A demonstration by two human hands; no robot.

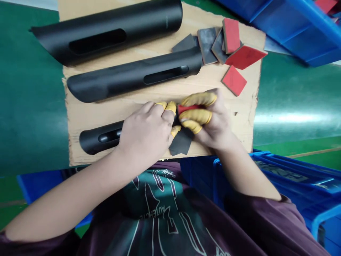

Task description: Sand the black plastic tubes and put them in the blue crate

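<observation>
Yellow finger cots cover several fingertips of both my hands. My left hand (149, 131) is wrapped over a small black plastic tube (92, 140), which lies on the cardboard with its slotted end sticking out to the left. At the tube's other end, my right hand (210, 119) pinches a red-faced sanding pad (190, 108) against or beside it; the exact contact is hidden by the fingers. Beneath the two hands a dark grey flat pad (181, 143) lies on the cardboard. Above them rests a longer black tube (128, 76) with a slot.
A large black tube (149, 25) lies at the back of the cardboard sheet (239, 124). Several red and grey pads (207, 44) are heaped at its right, with one red pad (234, 81) apart. Blue crates (287, 25) stand back right and front right. Green table surface (298, 96) surrounds the cardboard.
</observation>
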